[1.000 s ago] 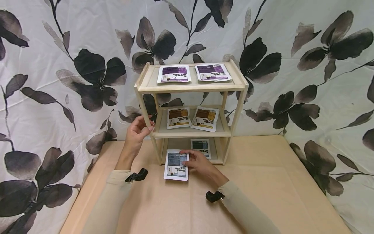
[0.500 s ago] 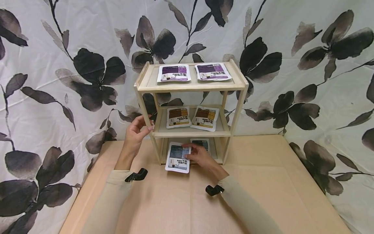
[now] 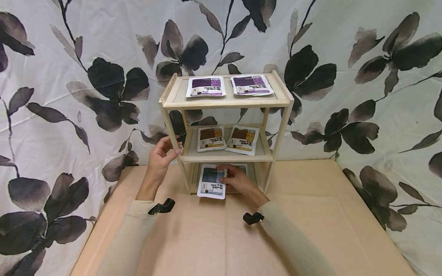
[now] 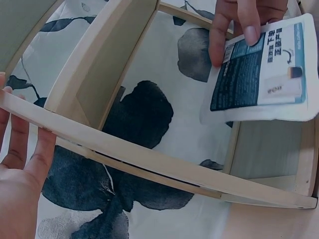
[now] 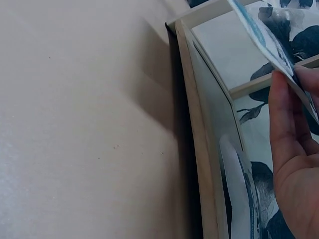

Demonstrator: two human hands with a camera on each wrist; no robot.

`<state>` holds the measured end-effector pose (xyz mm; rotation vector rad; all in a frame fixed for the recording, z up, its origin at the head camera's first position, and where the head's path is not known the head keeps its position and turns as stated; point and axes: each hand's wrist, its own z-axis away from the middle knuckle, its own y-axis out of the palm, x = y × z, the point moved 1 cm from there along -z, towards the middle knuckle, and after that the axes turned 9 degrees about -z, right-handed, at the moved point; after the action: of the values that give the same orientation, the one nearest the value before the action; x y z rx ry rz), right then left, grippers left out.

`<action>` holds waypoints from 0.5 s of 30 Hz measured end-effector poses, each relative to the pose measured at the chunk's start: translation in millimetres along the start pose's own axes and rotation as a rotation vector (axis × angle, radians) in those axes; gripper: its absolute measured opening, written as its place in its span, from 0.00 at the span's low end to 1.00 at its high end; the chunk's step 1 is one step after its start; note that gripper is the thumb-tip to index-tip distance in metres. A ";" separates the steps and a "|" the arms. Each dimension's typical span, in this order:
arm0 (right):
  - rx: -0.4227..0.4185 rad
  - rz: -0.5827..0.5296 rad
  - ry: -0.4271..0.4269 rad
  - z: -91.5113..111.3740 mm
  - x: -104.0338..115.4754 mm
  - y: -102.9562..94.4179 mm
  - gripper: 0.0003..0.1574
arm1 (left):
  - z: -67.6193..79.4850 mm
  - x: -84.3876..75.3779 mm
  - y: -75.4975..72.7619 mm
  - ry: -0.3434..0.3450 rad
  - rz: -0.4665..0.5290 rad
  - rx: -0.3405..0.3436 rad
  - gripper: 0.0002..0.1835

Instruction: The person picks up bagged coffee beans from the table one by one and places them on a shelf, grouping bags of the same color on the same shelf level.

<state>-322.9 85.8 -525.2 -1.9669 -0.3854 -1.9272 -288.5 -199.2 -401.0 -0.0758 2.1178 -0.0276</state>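
Observation:
A white-edged blue pouch (image 3: 211, 183) is pinched at its right side by my right hand (image 3: 238, 181), tilted at the front of the bottom shelf. In the right wrist view the pouch (image 5: 264, 42) is seen nearly edge-on, above the shelf board and apart from it. My left hand (image 3: 162, 153) grips the left front post of the small wooden rack (image 3: 226, 102); in the left wrist view its fingers (image 4: 42, 149) curl round that post. Partly behind my right hand, a second blue pouch (image 3: 244, 168) lies on the bottom shelf.
Two purple pouches, one at the left (image 3: 206, 86) and one at the right (image 3: 252, 84), lie on the top shelf. On the middle shelf lie two brown-and-yellow pouches (image 3: 211, 138). A floral cloth (image 3: 117, 96) hangs behind the rack, which stands on a tan tabletop (image 3: 207, 237).
My right hand has carried the blue pouch up and slightly right, from in front of the rack to the bottom shelf's opening. My left hand has stayed on the post.

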 end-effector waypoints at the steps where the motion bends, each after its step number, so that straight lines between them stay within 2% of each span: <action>1: 0.006 -0.006 0.005 -0.9 0.0 0.0 0.31 | 0.1 0.0 -0.1 0.002 0.001 -0.001 0.22; 4: 0.023 -0.037 0.018 -5.0 -1.8 0.2 0.31 | 0.6 0.0 -0.4 0.002 0.000 -0.002 0.22; 9: 0.033 -0.006 0.025 -10.9 -3.3 -0.9 0.31 | 1.4 -0.3 -0.3 -0.004 -0.007 -0.003 0.22; 15: 0.074 -0.004 -0.017 -17.9 -0.8 -5.0 0.33 | 1.3 -1.4 0.2 -0.011 -0.016 -0.008 0.21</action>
<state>-341.2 82.5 -525.6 -1.9379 -0.4580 -1.8724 -286.7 -198.9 -400.6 -0.0970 2.1063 -0.0278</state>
